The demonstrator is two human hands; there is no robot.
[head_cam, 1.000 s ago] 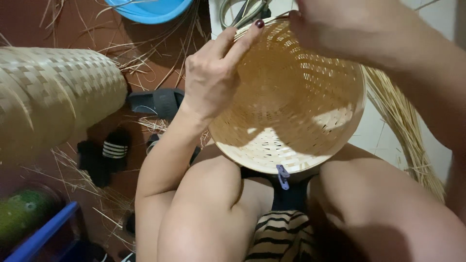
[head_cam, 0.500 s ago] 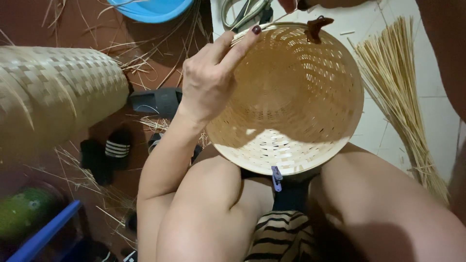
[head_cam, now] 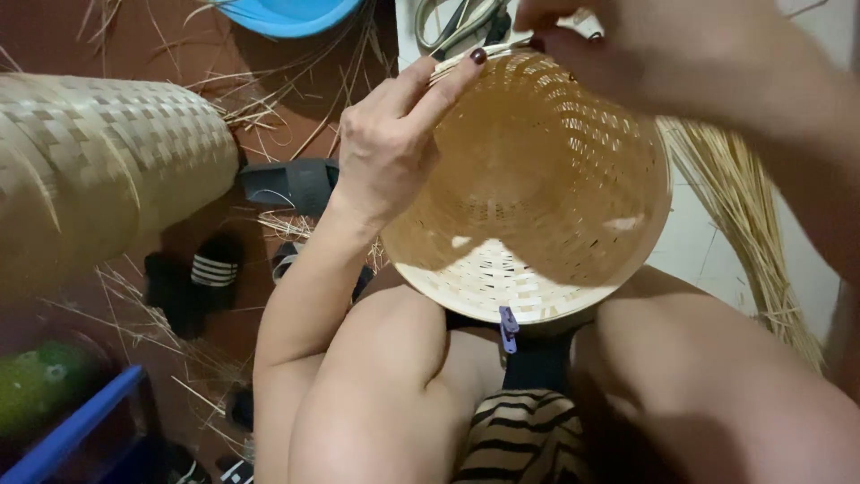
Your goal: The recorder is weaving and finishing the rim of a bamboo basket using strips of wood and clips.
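Much of what we see is cut off or blurred: our right hand (head_cam: 645, 54) enters from the top right so close to the camera that it is soft and out of focus, its fingertips bunched at the far rim of the woven basket (head_cam: 537, 188) on a thin pale strip (head_cam: 470, 61) — whether they actually pinch it, we cannot tell. The blue basin (head_cam: 287, 13) at the top edge shows only its lower curve, the scissors (head_cam: 457, 22) beside it only their handles, and the large woven roll (head_cam: 98, 161) on the left runs out of frame. In the lower left a blue crate edge (head_cam: 72, 430) and something green (head_cam: 40, 385) are too dim to name. No packages, labels or signs show; the only small coloured marker is a purple clip (head_cam: 508, 327) hanging at the basket's near rim. The basket rests tilted on our knees, its open mouth facing up toward us. Our left hand (head_cam: 390, 152) reaches up from the lower left with the wrist straight, palm against the basket's left rim, the forefinger stretched along the rim and pressing the strip's end there — closed on the rim. The two hands stand apart, at either end of the strip. A bundle of straw (head_cam: 743, 224) lies on the pale tiles to the right, dark sandals (head_cam: 193, 278) on the red floor to the left.
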